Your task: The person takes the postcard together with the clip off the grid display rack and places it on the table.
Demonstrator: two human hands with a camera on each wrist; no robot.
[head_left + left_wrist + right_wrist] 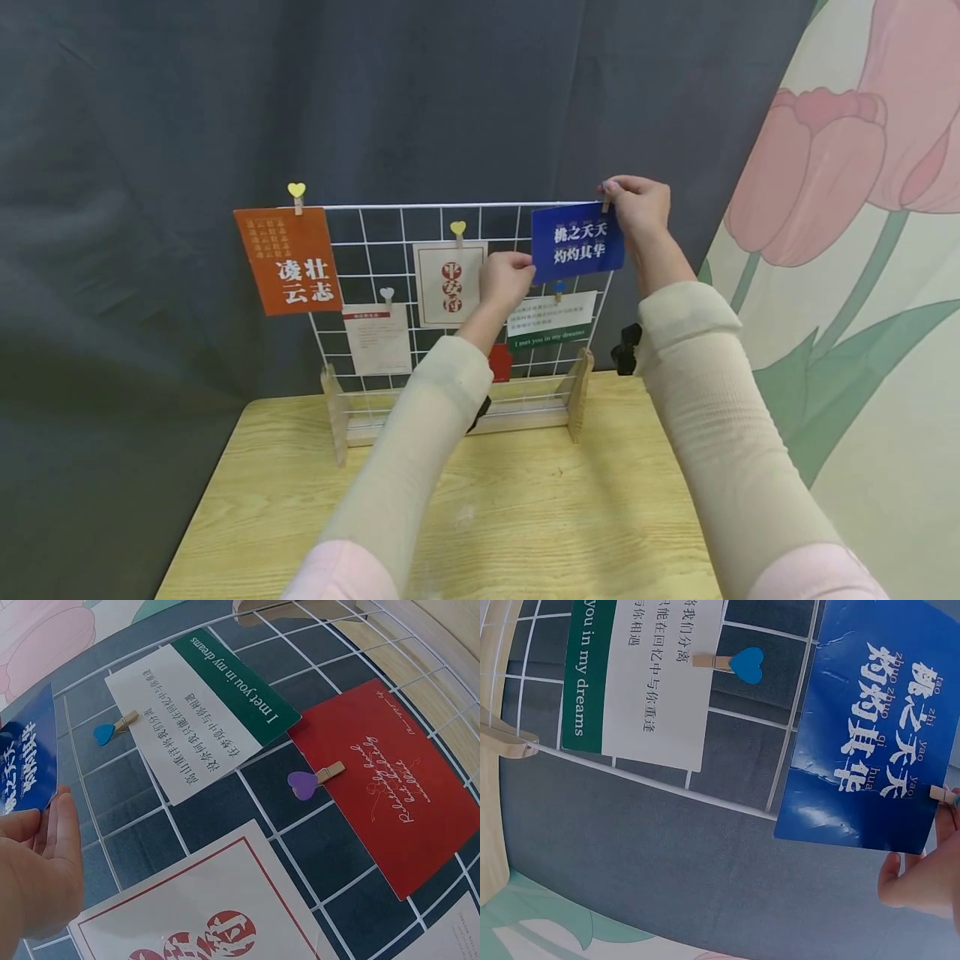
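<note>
A blue card (577, 250) with white Chinese characters is at the top right corner of a white wire grid (442, 205). My left hand (506, 282) pinches the card's lower left edge between thumb and fingers. At its upper right edge, my right hand (643, 210) pinches a small wooden clothespin (942, 796) that sits over the card's edge. Below the blue card hangs a white and green card (206, 712), clipped by a peg with a blue heart (104, 734). A red card (390, 784) hangs lower, with a purple-heart peg (303, 785).
An orange card (288, 262) hangs at the grid's top left by a yellow-heart peg (297, 191). White cards hang in the middle (431, 292) and lower left (378, 346). Wooden feet (579, 400) hold the grid on a wooden table (525, 508), before a dark curtain (420, 100).
</note>
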